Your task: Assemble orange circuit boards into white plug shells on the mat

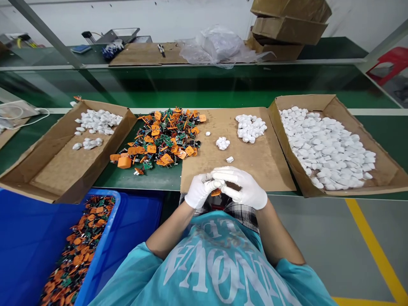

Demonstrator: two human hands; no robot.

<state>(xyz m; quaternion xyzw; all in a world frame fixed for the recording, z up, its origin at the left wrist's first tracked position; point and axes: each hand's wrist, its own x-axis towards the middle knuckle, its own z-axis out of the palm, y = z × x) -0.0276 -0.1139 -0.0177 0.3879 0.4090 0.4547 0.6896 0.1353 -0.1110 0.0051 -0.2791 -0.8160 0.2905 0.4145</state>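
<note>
Orange piece [216, 193] is just off the near edge of the cardboard [267, 170], apparently pinched by the left hand [199, 190], can't tell if the right hand [247, 187] has a grip too, so I'd keep it steady over the tabletop [153, 182] in case it slips.
</note>
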